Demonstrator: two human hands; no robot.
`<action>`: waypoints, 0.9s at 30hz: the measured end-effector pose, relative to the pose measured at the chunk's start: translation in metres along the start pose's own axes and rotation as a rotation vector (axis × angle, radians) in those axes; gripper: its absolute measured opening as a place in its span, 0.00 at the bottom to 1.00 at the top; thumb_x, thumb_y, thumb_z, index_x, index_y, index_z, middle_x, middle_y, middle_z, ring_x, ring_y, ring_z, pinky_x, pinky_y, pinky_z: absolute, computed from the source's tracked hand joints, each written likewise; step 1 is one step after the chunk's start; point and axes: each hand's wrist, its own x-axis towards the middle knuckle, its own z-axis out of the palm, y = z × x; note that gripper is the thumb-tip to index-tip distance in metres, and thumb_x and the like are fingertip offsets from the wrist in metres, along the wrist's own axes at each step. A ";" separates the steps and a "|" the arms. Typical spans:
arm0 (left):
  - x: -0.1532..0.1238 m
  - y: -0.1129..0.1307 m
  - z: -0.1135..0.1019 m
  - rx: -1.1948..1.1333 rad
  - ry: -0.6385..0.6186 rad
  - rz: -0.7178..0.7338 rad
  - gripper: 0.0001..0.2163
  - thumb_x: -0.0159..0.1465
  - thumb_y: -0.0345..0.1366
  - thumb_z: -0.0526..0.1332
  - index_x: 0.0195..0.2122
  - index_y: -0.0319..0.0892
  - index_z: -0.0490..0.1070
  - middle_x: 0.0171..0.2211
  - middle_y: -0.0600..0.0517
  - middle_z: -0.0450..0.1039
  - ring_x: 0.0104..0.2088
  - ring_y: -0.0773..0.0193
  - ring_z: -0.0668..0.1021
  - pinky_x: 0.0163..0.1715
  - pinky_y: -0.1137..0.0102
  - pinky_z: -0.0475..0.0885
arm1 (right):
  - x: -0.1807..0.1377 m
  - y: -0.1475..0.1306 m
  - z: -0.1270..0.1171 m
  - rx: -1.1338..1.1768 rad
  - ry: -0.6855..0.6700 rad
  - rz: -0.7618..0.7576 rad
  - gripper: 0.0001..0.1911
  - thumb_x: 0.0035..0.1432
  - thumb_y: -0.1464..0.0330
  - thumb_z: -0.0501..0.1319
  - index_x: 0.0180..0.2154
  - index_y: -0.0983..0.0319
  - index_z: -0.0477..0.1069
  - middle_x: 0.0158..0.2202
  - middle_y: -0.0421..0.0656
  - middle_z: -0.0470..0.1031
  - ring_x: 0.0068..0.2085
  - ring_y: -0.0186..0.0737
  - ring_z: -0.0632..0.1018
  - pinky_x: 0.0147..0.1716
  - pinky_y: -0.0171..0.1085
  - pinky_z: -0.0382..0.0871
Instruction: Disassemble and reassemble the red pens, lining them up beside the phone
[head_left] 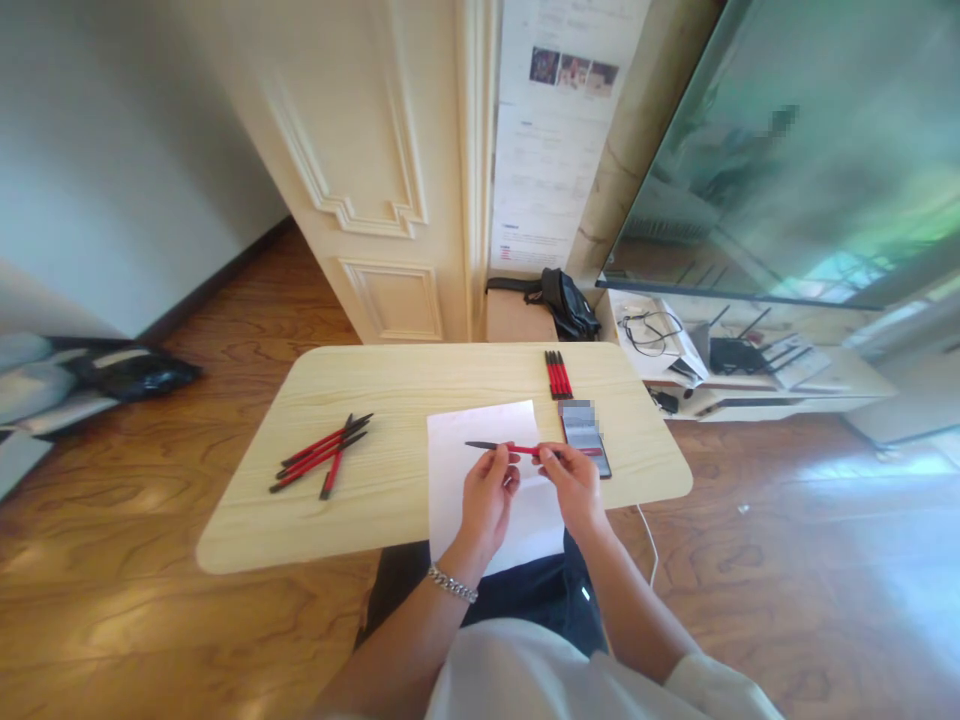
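A red pen with a black cap is held level above a white sheet of paper. My left hand pinches it near the black end, which points left. The fingers of my right hand close on its other end. To the left, several red and black pens lie in a loose, crossing pile. Several more pens rest side by side in a neat row at the table's far right. Just beyond my right hand lies a phone with its screen lit, partly covered by that hand.
The pale wooden table has rounded corners. Behind it stand a cream panelled door and a box with a black bag. A low white cabinet with a router is at the right. A white cable hangs beside the table.
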 end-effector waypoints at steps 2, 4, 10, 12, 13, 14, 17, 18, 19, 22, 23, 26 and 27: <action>0.006 0.002 -0.005 0.186 -0.032 0.060 0.17 0.57 0.49 0.62 0.34 0.38 0.73 0.26 0.52 0.70 0.25 0.70 0.70 0.26 0.74 0.64 | -0.003 0.002 -0.014 -0.215 -0.089 0.017 0.12 0.48 0.60 0.65 0.32 0.61 0.76 0.26 0.42 0.76 0.28 0.38 0.75 0.29 0.37 0.69; 0.009 0.003 -0.007 0.382 -0.079 0.098 0.16 0.57 0.49 0.61 0.29 0.38 0.73 0.21 0.53 0.69 0.23 0.69 0.70 0.25 0.74 0.64 | -0.004 -0.002 -0.024 -0.342 -0.194 0.015 0.12 0.47 0.60 0.65 0.31 0.61 0.77 0.25 0.41 0.77 0.27 0.38 0.75 0.27 0.36 0.68; 0.016 0.009 0.007 0.578 -0.170 0.158 0.16 0.59 0.49 0.58 0.29 0.40 0.74 0.19 0.54 0.70 0.22 0.67 0.71 0.23 0.73 0.64 | 0.009 -0.022 -0.033 -0.476 -0.329 -0.036 0.11 0.49 0.61 0.63 0.33 0.58 0.79 0.25 0.39 0.77 0.25 0.36 0.73 0.24 0.33 0.65; 0.019 0.011 0.009 0.556 -0.179 0.140 0.16 0.58 0.49 0.59 0.34 0.40 0.75 0.22 0.52 0.72 0.23 0.67 0.72 0.24 0.73 0.66 | 0.030 -0.023 -0.038 -0.441 -0.296 -0.013 0.12 0.46 0.61 0.65 0.33 0.59 0.79 0.24 0.39 0.77 0.24 0.35 0.73 0.22 0.33 0.65; 0.020 0.012 0.008 0.535 -0.184 0.128 0.17 0.58 0.48 0.60 0.38 0.40 0.75 0.24 0.52 0.73 0.24 0.67 0.73 0.24 0.73 0.66 | 0.045 -0.023 -0.042 -0.428 -0.267 0.001 0.13 0.44 0.61 0.66 0.33 0.60 0.79 0.23 0.39 0.76 0.23 0.35 0.72 0.21 0.33 0.64; 0.020 0.013 0.007 0.513 -0.185 0.116 0.17 0.57 0.47 0.61 0.41 0.40 0.74 0.25 0.52 0.74 0.25 0.66 0.73 0.25 0.73 0.67 | 0.063 -0.023 -0.047 -0.413 -0.203 0.001 0.14 0.43 0.61 0.67 0.33 0.61 0.79 0.22 0.39 0.76 0.21 0.35 0.72 0.20 0.33 0.64; 0.019 0.015 -0.002 0.489 -0.187 0.092 0.18 0.56 0.46 0.63 0.43 0.39 0.73 0.26 0.51 0.74 0.26 0.67 0.73 0.26 0.73 0.68 | 0.127 -0.023 -0.064 -0.495 0.009 -0.056 0.15 0.41 0.61 0.67 0.31 0.64 0.78 0.23 0.42 0.77 0.22 0.35 0.72 0.22 0.34 0.65; 0.017 0.016 -0.005 0.500 -0.195 0.086 0.18 0.56 0.45 0.63 0.42 0.39 0.74 0.26 0.51 0.73 0.26 0.67 0.73 0.26 0.73 0.68 | 0.147 -0.023 -0.069 -0.593 0.070 -0.058 0.15 0.42 0.61 0.65 0.31 0.64 0.78 0.23 0.42 0.76 0.22 0.35 0.72 0.22 0.34 0.65; 0.015 0.016 -0.008 0.515 -0.203 0.081 0.17 0.56 0.45 0.63 0.42 0.39 0.74 0.25 0.51 0.73 0.25 0.67 0.73 0.26 0.73 0.68 | 0.167 -0.023 -0.074 -0.638 0.105 -0.053 0.14 0.43 0.62 0.65 0.30 0.65 0.78 0.22 0.42 0.76 0.22 0.36 0.72 0.23 0.34 0.65; 0.009 0.019 -0.017 0.569 -0.214 0.080 0.16 0.56 0.44 0.63 0.40 0.39 0.74 0.25 0.51 0.73 0.25 0.67 0.72 0.26 0.72 0.67 | 0.208 -0.020 -0.084 -0.747 0.159 -0.030 0.09 0.38 0.65 0.67 0.24 0.65 0.78 0.17 0.42 0.73 0.21 0.37 0.72 0.24 0.35 0.64; 0.007 0.020 -0.019 0.584 -0.209 0.084 0.15 0.56 0.43 0.63 0.40 0.39 0.74 0.26 0.51 0.73 0.26 0.67 0.72 0.27 0.72 0.67 | 0.216 -0.018 -0.085 -0.789 0.167 -0.020 0.08 0.37 0.66 0.68 0.23 0.65 0.78 0.16 0.42 0.73 0.22 0.38 0.72 0.25 0.35 0.64; 0.004 0.022 -0.026 0.601 -0.183 0.087 0.14 0.56 0.43 0.63 0.39 0.40 0.75 0.27 0.51 0.74 0.26 0.67 0.72 0.27 0.73 0.67 | 0.228 -0.010 -0.085 -0.908 0.167 0.006 0.08 0.35 0.68 0.68 0.23 0.64 0.78 0.16 0.43 0.73 0.24 0.39 0.74 0.27 0.35 0.63; 0.004 0.023 -0.027 0.599 -0.179 0.082 0.14 0.56 0.43 0.63 0.39 0.40 0.75 0.27 0.51 0.74 0.26 0.67 0.72 0.27 0.73 0.67 | 0.229 -0.007 -0.085 -0.944 0.159 0.012 0.08 0.36 0.67 0.68 0.23 0.64 0.79 0.17 0.43 0.74 0.25 0.40 0.75 0.28 0.34 0.63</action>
